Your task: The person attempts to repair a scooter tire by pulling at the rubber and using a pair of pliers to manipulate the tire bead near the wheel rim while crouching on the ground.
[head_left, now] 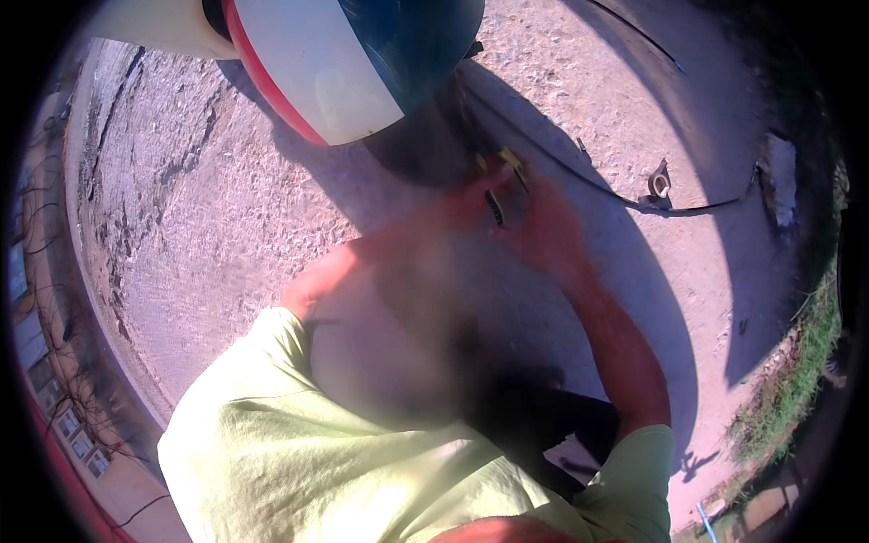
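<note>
Both my hands are close together over the shaded ground, just below a large rounded object [326,68] with red, white and dark blue bands. A hand tool with yellow-and-black handles, which looks like pliers [494,209], is between them. My right hand [548,231] curls around its handles, thumb and fingers bent. My left hand [466,201] is closed beside the tool; blur hides what its fingers hold. A black cable [579,177] runs from near my hands across the ground to the right. The tool's jaws are too smeared to make out.
A ring-shaped roll, like tape [660,185], lies on the concrete near the cable. A pale block [778,181] stands at the right, by the grass strip [787,385]. A beige rounded piece [167,25] meets the banded object. Tangled wires [68,371] show at far left.
</note>
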Demonstrator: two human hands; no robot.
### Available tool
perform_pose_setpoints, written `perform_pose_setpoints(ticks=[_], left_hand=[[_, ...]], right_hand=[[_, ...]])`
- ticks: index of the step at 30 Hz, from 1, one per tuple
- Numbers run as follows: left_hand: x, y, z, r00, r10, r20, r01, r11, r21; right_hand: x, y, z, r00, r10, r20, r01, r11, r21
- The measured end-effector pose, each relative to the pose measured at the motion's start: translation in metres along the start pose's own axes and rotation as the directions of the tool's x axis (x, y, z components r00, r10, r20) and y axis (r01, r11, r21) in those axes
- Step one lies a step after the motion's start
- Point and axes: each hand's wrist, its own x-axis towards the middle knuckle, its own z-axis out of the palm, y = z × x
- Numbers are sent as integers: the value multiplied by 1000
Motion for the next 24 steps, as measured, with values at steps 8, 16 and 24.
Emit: perform_pose_setpoints(ticks=[8, 16, 24], left_hand=[[-10, 20, 42, 989, 77, -124, -60, 988, 140], [-10, 16, 30, 991, 134, -24, -129, 981, 146], [-19, 24, 41, 998, 58, -27, -53, 987, 150]], right_hand=[[9, 3, 59, 920, 31, -391, -97, 984, -149], [14, 2, 59, 917, -39, -396, -12, 992, -127], [3, -2, 64, 927, 17, -376, -78, 986, -148]])
